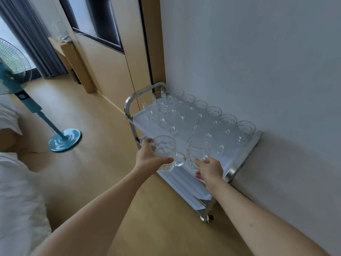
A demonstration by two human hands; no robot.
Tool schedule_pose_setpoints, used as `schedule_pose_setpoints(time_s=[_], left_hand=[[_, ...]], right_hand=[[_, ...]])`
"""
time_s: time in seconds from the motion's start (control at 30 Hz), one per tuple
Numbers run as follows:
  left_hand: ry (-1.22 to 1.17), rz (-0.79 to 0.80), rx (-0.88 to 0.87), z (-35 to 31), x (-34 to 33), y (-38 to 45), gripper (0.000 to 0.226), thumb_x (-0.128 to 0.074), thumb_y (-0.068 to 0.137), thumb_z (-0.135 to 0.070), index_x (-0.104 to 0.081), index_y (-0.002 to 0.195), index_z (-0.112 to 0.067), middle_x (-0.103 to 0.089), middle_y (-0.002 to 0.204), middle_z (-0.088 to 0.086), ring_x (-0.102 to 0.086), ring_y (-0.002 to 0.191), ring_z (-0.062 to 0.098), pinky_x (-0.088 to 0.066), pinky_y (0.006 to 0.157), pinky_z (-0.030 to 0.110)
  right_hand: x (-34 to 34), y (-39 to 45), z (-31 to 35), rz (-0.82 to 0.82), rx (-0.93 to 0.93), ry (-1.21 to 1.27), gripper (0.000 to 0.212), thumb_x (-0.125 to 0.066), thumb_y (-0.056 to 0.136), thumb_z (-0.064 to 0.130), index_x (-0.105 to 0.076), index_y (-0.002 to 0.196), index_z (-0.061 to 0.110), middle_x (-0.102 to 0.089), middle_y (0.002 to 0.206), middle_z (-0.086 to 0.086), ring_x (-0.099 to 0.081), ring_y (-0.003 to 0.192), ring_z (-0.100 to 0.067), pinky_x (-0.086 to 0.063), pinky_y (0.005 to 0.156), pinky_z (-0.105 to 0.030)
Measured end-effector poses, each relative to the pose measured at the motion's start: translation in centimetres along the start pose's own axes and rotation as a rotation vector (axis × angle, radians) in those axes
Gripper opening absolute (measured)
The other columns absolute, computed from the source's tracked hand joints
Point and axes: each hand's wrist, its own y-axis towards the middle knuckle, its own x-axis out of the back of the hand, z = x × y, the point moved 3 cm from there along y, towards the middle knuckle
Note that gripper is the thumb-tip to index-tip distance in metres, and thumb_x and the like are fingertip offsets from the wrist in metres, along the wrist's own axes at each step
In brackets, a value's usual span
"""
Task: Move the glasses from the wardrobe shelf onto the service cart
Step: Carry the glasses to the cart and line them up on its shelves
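A steel service cart (245, 156) with a white-lined top shelf stands against the wall. Several clear handled glasses (199, 117) stand in rows on that shelf. My left hand (147, 160) grips a clear glass mug (163, 150) over the cart's near left edge. My right hand (210, 169) holds a second clear glass mug (196, 151) by its handle side, just above the shelf's front part. The two held mugs are close together. The wardrobe shelf is out of view.
A teal standing fan (64, 138) stands on the wooden floor to the left. White bedding (16, 191) fills the lower left. A wooden door and panel (114, 71) lie behind the cart, whose lower shelf (184, 183) is also lined white.
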Motion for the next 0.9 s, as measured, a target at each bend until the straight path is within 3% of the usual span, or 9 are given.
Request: schedule_pose_setpoints(time_s=[0.13,0.4,0.53,0.67,0.77,0.9], left_hand=[[0.062,0.082,-0.017,1.1,-0.3,4.0,0.106,-0.098,0.053,-0.032,-0.038,0.141,-0.025,-0.058,0.122,-0.004,-0.059,0.111,0.018,-0.054,0.097,0.04],[0.219,0.31,-0.101,3.1,-2.0,13.0,0.105,-0.096,0.052,-0.037,-0.034,0.136,-0.026,-0.054,0.121,-0.001,-0.055,0.116,0.023,-0.049,0.09,0.035],[0.24,0.427,-0.179,3.0,-2.2,16.3,0.106,-0.097,0.052,-0.035,-0.035,0.137,-0.023,-0.056,0.123,0.003,-0.054,0.119,0.024,-0.043,0.088,0.03],[0.235,0.51,-0.262,3.1,-2.3,18.5,0.106,-0.097,0.053,-0.034,-0.037,0.14,-0.021,-0.054,0.131,0.003,-0.054,0.124,0.023,-0.048,0.1,0.036],[0.264,0.565,-0.327,3.3,-2.5,19.5,0.107,-0.099,0.053,-0.033,-0.039,0.141,-0.018,-0.045,0.131,-0.001,-0.053,0.124,0.022,-0.047,0.105,0.041],[0.291,0.62,-0.375,4.0,-3.8,20.8,0.107,-0.098,0.052,-0.033,-0.039,0.14,-0.02,-0.041,0.128,-0.003,-0.052,0.119,0.02,-0.046,0.102,0.035]], right_hand=[[-1.8,1.3,0.0,-0.044,-0.043,-0.024,0.025,-0.073,0.091,0.026,-0.061,0.087,0.005,-0.063,0.077,-0.01,-0.063,0.066,-0.022,-0.061,0.078,-0.054],[-6.1,2.6,-0.4,-0.229,-0.13,0.007,0.022,-0.073,0.088,0.019,-0.055,0.079,0.013,-0.06,0.072,-0.009,-0.065,0.065,-0.024,-0.06,0.081,-0.054],[-7.8,2.8,0.2,-0.355,-0.152,0.041,0.037,-0.075,0.087,0.018,-0.042,0.069,0.017,-0.051,0.064,-0.006,-0.064,0.056,-0.021,-0.06,0.077,-0.049],[-9.1,3.3,-0.2,-0.464,-0.187,0.107,0.042,-0.075,0.084,0.013,-0.037,0.066,0.019,-0.046,0.063,-0.003,-0.058,0.054,-0.019,-0.057,0.07,-0.041],[-10.1,3.2,-1.1,-0.516,-0.249,0.127,0.038,-0.075,0.084,0.016,-0.04,0.068,0.019,-0.048,0.063,-0.004,-0.059,0.053,-0.018,-0.06,0.077,-0.051],[-10.9,3.5,-2.3,-0.563,-0.291,0.178,0.041,-0.076,0.085,0.018,-0.04,0.066,0.019,-0.046,0.055,0.0,-0.056,0.055,-0.02,-0.058,0.081,-0.057]])
